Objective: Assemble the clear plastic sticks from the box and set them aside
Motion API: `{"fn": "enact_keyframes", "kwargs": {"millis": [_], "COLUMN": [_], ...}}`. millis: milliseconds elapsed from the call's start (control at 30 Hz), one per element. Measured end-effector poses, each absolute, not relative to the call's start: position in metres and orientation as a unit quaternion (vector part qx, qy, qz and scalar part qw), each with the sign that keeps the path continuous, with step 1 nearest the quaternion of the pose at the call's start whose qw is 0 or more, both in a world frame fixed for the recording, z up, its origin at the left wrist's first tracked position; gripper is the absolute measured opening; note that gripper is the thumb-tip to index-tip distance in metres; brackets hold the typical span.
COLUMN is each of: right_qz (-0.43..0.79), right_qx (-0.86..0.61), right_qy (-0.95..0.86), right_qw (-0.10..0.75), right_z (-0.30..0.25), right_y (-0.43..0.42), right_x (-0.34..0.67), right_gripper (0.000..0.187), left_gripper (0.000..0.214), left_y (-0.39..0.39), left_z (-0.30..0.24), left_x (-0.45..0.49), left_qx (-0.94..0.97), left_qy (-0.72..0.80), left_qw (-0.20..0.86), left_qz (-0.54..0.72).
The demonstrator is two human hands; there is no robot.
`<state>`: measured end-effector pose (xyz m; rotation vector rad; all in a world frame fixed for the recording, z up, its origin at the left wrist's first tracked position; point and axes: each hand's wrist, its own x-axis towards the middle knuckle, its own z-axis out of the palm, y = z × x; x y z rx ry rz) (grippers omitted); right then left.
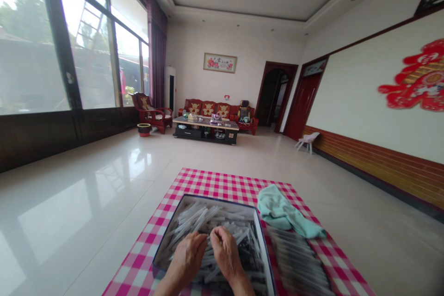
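Clear glossy plastic sleeves (204,222) at twelve o'clock in a matt cardboard box (222,200); soft matt towel (284,210) at one o'clock; glossy polished floor tiles (86,185) at ten o'clock.

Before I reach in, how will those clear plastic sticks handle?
The clear plastic sticks look light and fairly stiff, lying straight in a loose heap. Long and narrow, they will probably roll and slide against each other in the box.

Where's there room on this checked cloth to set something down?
The checked cloth is open beyond the far rim of the box and along its left side. It is crowded to the right, with a teal towel and a packed row of strips, and inside the box, where the left hand and right hand sit among pale strips.
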<state>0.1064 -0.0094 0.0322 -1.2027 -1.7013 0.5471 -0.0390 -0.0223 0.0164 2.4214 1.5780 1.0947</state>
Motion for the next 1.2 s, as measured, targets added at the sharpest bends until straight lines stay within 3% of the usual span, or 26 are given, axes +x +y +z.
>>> {"fn": "enact_keyframes", "kwargs": {"millis": [433,1067,1200], "right_qz": [0.181,0.212,0.204], "right_qx": [-0.518,-0.515,-0.541], "right_qy": [-0.693,-0.702,-0.67], "right_qw": [0.469,0.445,0.465], "right_z": [0.014,0.015,0.018], "right_y": [0.0,-0.004,0.0], "right_x": [0.103,0.102,0.108], "right_gripper": [0.05,0.05,0.054], "left_gripper": [0.034,0.028,0.02], "left_y": [-0.02,-0.021,-0.022], "left_z": [0.011,0.012,0.014], "left_x": [-0.038,-0.038,-0.04], "left_qx": [0.782,0.783,0.747], "left_qy": [0.506,0.507,0.492], "left_qw": [0.018,0.027,-0.006], "left_qz": [0.364,0.36,0.448]}}
